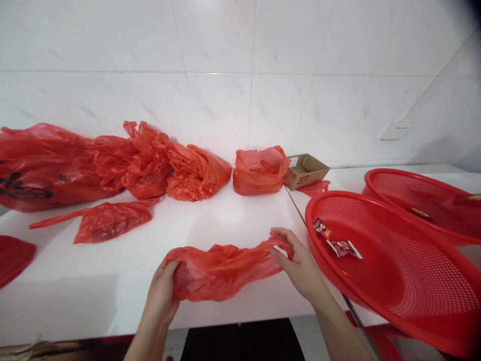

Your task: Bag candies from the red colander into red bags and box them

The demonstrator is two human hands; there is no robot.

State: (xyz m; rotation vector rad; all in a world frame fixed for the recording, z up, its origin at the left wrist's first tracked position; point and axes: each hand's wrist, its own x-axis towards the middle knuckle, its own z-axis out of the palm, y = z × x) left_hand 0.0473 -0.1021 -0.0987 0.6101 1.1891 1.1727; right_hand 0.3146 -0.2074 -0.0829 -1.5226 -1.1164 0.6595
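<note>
A crumpled red plastic bag (225, 273) stretches sideways between my two hands, just above the front of the white table. My left hand (162, 291) grips its left end, with the thumb on top and the other fingers partly hidden behind the plastic. At the opposite end my right hand (296, 260) pinches a loop of the bag, perhaps a handle, between thumb and fingers. Whether anything lies inside the bag I cannot tell. Close to my right hand is a red plastic basket (330, 281) holding two small wrapped snacks (343, 248).
Several filled red bags (199, 173) line the tiled wall. An open-topped red bag (259, 175) stands beside a small cardboard box (306, 173). Left lies a flat red bag (112, 220) with small contents. Behind the near basket is another red basket (409, 178). A seam (296, 205) divides the tables.
</note>
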